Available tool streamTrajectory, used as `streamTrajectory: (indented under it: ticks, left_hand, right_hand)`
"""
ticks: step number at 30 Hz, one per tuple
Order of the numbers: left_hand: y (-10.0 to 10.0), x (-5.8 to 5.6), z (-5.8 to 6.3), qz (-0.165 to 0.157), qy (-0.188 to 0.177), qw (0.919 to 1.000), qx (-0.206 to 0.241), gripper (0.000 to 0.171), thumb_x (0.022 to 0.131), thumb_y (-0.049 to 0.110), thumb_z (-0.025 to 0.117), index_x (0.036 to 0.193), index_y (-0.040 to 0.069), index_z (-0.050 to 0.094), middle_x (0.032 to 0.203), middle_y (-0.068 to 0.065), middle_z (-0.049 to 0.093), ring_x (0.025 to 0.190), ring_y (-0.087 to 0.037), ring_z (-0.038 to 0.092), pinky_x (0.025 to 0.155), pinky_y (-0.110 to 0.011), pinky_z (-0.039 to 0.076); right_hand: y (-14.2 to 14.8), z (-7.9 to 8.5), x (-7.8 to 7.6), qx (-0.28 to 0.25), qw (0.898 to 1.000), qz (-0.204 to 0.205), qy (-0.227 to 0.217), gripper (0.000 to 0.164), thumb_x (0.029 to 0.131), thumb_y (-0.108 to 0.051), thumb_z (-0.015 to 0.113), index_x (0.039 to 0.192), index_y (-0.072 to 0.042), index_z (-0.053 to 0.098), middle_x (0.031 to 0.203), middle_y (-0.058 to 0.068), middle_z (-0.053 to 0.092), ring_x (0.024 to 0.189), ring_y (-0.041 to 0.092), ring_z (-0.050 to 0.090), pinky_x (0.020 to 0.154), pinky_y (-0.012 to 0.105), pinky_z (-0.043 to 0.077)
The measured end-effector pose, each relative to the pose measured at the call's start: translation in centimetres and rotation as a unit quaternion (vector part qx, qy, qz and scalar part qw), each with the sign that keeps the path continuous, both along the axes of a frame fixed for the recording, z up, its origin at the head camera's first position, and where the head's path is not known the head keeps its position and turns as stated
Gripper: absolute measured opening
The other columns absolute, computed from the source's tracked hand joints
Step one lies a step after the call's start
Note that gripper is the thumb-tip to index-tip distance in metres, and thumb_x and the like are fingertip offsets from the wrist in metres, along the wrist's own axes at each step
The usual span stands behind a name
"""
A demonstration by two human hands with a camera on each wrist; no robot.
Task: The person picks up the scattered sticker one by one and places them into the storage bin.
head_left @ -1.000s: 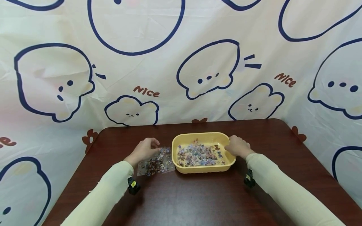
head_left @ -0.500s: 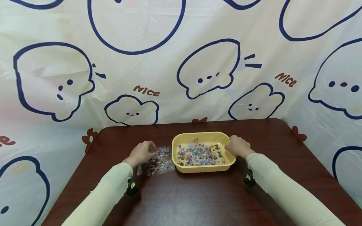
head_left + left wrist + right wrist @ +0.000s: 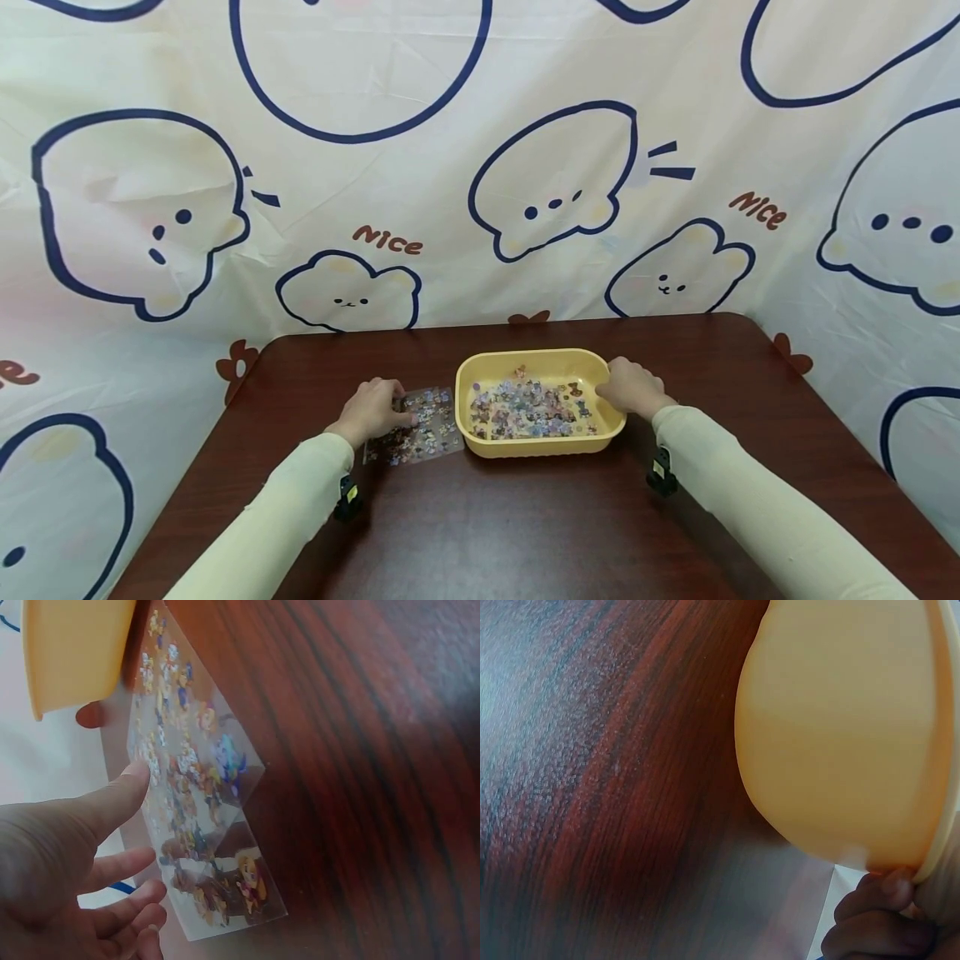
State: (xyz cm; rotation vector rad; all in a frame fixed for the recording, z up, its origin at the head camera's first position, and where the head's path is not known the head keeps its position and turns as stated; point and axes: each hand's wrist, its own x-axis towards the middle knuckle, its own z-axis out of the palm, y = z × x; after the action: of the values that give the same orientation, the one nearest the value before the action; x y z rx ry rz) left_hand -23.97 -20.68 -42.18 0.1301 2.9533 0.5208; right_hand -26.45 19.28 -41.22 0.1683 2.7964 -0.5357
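Clear plastic sheets (image 3: 435, 425) printed with small colourful cartoon figures lie on the table, left of a yellow plastic basin (image 3: 536, 450). Over their left part is my left hand (image 3: 371, 412). In the left wrist view its thumb (image 3: 112, 802) stretches out to the surface of the sheets, while the other fingers bend loosely beside their edge, pinching nothing. My right hand (image 3: 633, 389) grips the basin's right rim, its fingers (image 3: 877, 900) curled against the outer wall. Many small colourful cut-out pieces (image 3: 528, 412) are spread over the basin's floor.
The dark brown wooden table (image 3: 517, 525) reaches back to a pale curtain (image 3: 442, 192) with cartoon outlines, which also hangs at both sides. The basin's left wall stands right beside the sheets. A small black device (image 3: 348, 497) is strapped to each wrist.
My left hand has shifted to the left across the sheets, uncovering more of their upper right part. The right hand and the basin have stayed in place.
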Motion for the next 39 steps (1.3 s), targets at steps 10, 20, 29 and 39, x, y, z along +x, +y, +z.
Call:
streamTrajectory:
  ticks: [10, 20, 29, 39]
  left_hand:
    - [-0.1, -0.1, -0.69, 0.005, 0.011, 0.9996, -0.027, 0.049, 0.079, 0.033, 0.079, 0.115, 0.004, 0.064, 0.114, -0.015, 0.061, 0.104, -0.03, 0.053, 0.085, -0.047, 0.047]
    - [-0.35, -0.2, -0.6, 0.002, -0.003, 0.9998, -0.021, 0.046, 0.08, 0.034, 0.078, 0.111, 0.005, 0.06, 0.111, -0.015, 0.058, 0.102, -0.03, 0.05, 0.082, -0.044, 0.046]
    - [-0.37, -0.42, -0.73, 0.008, 0.0, 0.9999, -0.015, 0.047, 0.079, 0.035, 0.079, 0.108, 0.006, 0.057, 0.1, -0.01, 0.057, 0.093, -0.026, 0.047, 0.076, -0.039, 0.044]
    - [-0.4, -0.26, -0.8, 0.007, 0.004, 0.9998, -0.019, 0.053, 0.078, 0.036, 0.08, 0.115, 0.004, 0.058, 0.105, -0.012, 0.06, 0.096, -0.028, 0.049, 0.081, -0.043, 0.046]
  right_hand:
    - [-0.09, 0.44, 0.4, 0.009, 1.0, 0.004, 0.007, 0.035, 0.091, -0.027, 0.056, 0.115, -0.002, 0.061, 0.084, 0.008, 0.063, 0.072, 0.02, 0.059, 0.07, 0.037, 0.04]
    - [-0.11, 0.42, 0.22, 0.008, 1.0, 0.002, 0.003, 0.036, 0.091, -0.027, 0.057, 0.116, -0.001, 0.06, 0.086, 0.008, 0.063, 0.073, 0.02, 0.06, 0.071, 0.037, 0.041]
    - [-0.43, 0.58, 0.22, 0.012, 1.0, 0.005, 0.0, 0.039, 0.092, -0.027, 0.057, 0.121, 0.0, 0.058, 0.092, 0.009, 0.064, 0.076, 0.021, 0.06, 0.072, 0.038, 0.041]
    - [-0.44, 0.52, 0.46, 0.006, 1.0, 0.005, -0.001, 0.034, 0.092, -0.026, 0.055, 0.115, -0.002, 0.06, 0.087, 0.009, 0.063, 0.073, 0.022, 0.059, 0.072, 0.039, 0.039]
